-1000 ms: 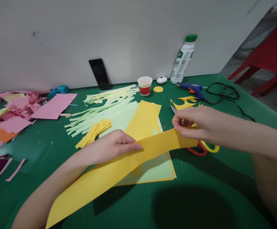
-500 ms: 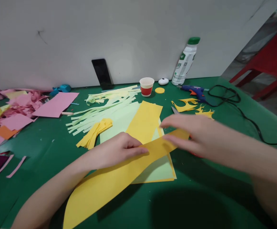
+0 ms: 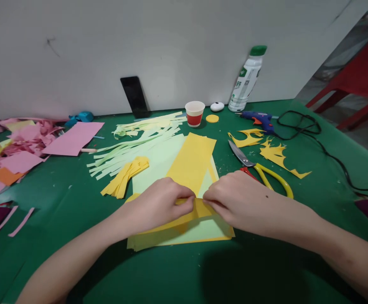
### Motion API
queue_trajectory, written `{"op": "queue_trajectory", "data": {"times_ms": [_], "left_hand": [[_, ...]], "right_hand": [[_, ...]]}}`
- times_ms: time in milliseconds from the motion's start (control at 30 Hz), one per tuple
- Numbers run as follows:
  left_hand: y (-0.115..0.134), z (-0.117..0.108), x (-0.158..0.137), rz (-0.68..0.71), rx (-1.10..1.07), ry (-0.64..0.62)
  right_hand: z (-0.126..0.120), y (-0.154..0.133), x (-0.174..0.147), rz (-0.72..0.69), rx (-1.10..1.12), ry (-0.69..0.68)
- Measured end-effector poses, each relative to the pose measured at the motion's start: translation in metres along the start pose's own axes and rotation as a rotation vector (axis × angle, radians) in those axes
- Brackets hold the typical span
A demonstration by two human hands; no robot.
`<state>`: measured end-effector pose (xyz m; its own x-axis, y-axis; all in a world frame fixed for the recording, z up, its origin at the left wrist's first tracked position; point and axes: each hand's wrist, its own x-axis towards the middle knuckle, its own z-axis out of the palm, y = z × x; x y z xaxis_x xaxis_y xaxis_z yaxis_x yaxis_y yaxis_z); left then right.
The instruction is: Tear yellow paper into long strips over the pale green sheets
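Note:
Between my two hands a yellow paper strip (image 3: 199, 207) is pinched along its upper edge, held above a stack of pale green paper (image 3: 158, 177). My left hand (image 3: 167, 202) is closed on the strip, thumb against fingertips. Close beside it, my right hand (image 3: 234, 198) pinches the same edge. Part of the strip is hidden behind the left hand. Another yellow paper piece (image 3: 192, 160) lies flat on the green stack. Scissors (image 3: 275, 177) with yellow and red handles rest just beyond my right hand, partly covered by it. Folded yellow strips (image 3: 126, 177) lie left of the stack.
A paper cup (image 3: 194, 114), a yellow disc (image 3: 212, 118), a leaning phone (image 3: 135, 97) and a bottle (image 3: 247, 80) stand or lie by the wall. A blue glue gun (image 3: 260, 120) trails a black cord at right. Pink paper scraps (image 3: 28, 139) are heaped at left.
My right hand has moved left and down beside my left hand and now pinches the yellow strip. The strip's long near end has swung out of the foreground. The scissors have come into fuller view.

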<state>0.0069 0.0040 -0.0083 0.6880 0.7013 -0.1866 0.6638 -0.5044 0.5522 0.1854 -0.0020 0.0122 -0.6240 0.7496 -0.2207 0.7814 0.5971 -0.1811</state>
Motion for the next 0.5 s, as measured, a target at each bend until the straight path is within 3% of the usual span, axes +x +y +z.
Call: {"op": "queue_trajectory", "data": {"times_ms": [167, 333, 500], "left_hand": [[-0.0036, -0.0024, 0.0046, 0.021, -0.101, 0.089], [-0.0029, 0.0024, 0.0067, 0.086, -0.091, 0.133], [-0.0081, -0.0020, 0.0060, 0.032, -0.089, 0.190]], "right_hand": [[-0.0014, 0.0053, -0.0030, 0.013, 0.063, 0.092], [0.0008, 0.0022, -0.0012, 0.013, 0.081, 0.075], [-0.0010, 0.0074, -0.0029, -0.021, 0.014, 0.142]]}}
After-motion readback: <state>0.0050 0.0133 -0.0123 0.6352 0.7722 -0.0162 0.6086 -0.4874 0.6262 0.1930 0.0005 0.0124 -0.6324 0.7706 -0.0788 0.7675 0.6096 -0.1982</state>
